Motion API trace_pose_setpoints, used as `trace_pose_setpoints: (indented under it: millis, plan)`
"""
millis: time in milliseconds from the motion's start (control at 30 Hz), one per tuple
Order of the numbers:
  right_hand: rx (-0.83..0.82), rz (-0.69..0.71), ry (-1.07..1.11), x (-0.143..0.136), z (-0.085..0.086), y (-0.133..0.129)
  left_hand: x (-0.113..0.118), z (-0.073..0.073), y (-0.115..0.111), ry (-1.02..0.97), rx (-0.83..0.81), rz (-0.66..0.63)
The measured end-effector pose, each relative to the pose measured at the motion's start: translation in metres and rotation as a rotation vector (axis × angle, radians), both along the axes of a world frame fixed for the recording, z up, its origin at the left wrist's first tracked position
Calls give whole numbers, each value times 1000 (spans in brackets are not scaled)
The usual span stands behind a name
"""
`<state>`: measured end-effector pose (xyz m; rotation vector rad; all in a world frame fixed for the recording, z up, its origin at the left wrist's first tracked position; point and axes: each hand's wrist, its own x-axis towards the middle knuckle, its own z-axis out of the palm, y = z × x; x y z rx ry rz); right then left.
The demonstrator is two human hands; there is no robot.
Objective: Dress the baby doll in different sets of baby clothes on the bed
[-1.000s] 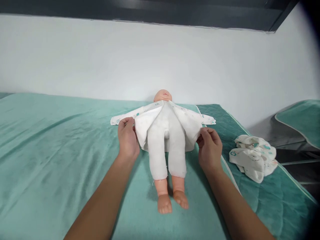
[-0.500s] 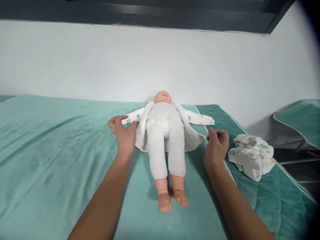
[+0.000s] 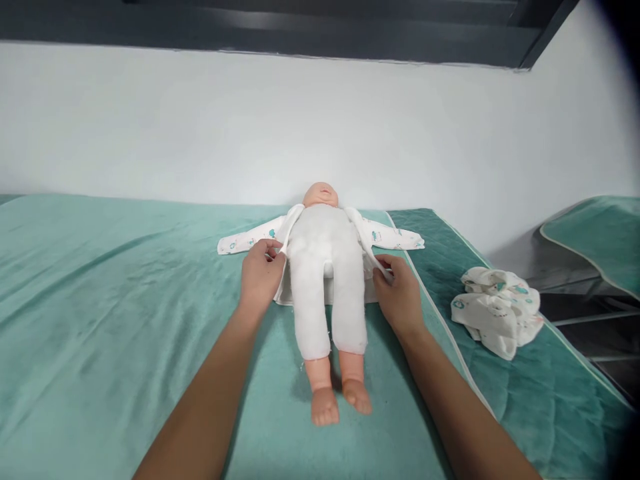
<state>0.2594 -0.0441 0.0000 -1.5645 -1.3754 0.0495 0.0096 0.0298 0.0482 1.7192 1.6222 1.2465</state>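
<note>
A baby doll [image 3: 327,287] with a white cloth body lies on its back, its head toward the wall and its feet toward me. Its arms are inside the printed sleeves of a white baby shirt [image 3: 399,239], which is spread out beneath it with the front undone. At the doll's left-hand side in the picture, my left hand [image 3: 261,273] pinches one front edge of the shirt. My right hand [image 3: 399,291] grips the opposite front edge beside the doll's hip, fingers closed on the fabric.
A crumpled white printed garment [image 3: 499,310] rests on the dark green quilted cover [image 3: 545,407] at right. Light green cloth [image 3: 125,333] covers the bed under the doll. Behind stands a white wall [image 3: 200,127], with a dark beam [image 3: 280,30] above it.
My left hand has left the sleeve and closed on the shirt's front edge. My right hand has brought the other edge inward and up toward the doll's body.
</note>
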Motion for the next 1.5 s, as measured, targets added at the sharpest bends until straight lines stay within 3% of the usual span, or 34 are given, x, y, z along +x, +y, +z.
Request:
trace_pose_setpoints:
  millis: [233, 367, 500, 633, 700, 800, 900, 1000, 1067, 1167, 1233, 1367, 1500]
  plan:
    - [99, 23, 79, -6, 1, -3, 0, 1, -2, -9, 102, 17]
    - [135, 20, -26, 3, 5, -13, 1, -2, -2, 38, 87, -51]
    - [33, -89, -360, 46, 11, -43, 4, -5, 1, -44, 86, -130]
    - [-189, -220, -684, 111, 9, -96, 2, -12, -5, -169, 112, -137]
    - [-328, -159, -764, 142, 6, -121, -4, -16, -16, -187, 78, -147]
    - [-432, -73, -685, 174, 12, -142, -17, -20, -44, -151, 11, -196]
    - [-459, -37, -437, 176, 39, -144, -26, -18, -81, -143, -26, -210]
    - [-443, -75, -119, 143, 84, -139, -24, -8, -122, -174, -70, -263]
    - [-431, 59, 38, 108, 117, -140, -15, 3, -150, -208, -121, -377]
    - [-418, 364, 270, 50, 163, -149, 1, 26, -186, -267, -207, -601]
    - [-382, 548, 377, 17, 191, -160, 9, 42, -204, -262, -221, -674]
    - [-318, 868, 391, -24, 236, -188, 8, 67, -223, -222, -218, -620]
    - [-317, 967, 177, -32, 254, -213, -11, 83, -224, -246, -172, -589]
